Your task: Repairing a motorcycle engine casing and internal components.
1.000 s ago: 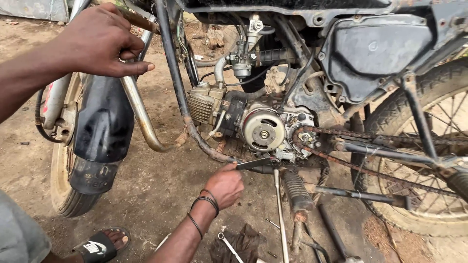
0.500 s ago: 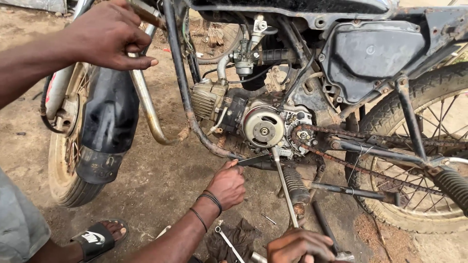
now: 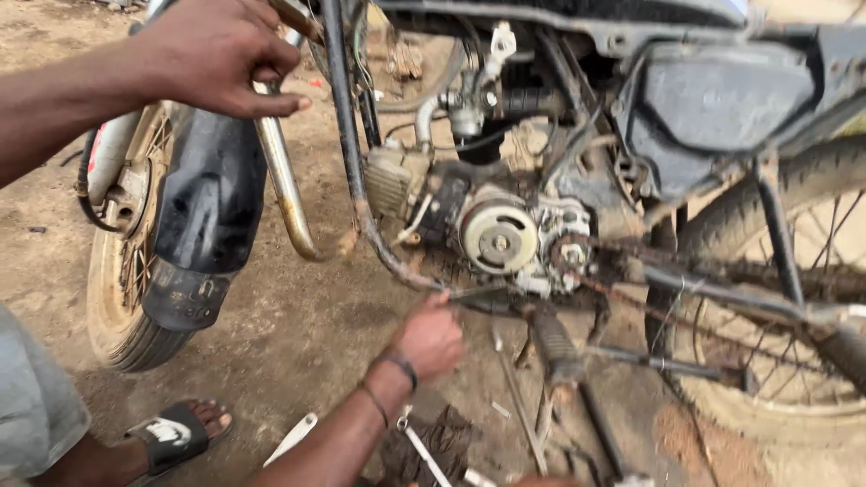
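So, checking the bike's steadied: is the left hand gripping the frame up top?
Yes, the left hand is closed around a metal bar of the motorcycle frame.

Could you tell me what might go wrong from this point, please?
1. The right hand presses a thin tool under the engine; a slip could drive knuckles into the frame tube.
2. The left hand steadies the motorcycle by its chrome bar; a lost grip might let it tip.

Black mudguard, silver round engine cover, rusty brown frame tube, black sandal, reddish-brown dirt ground.
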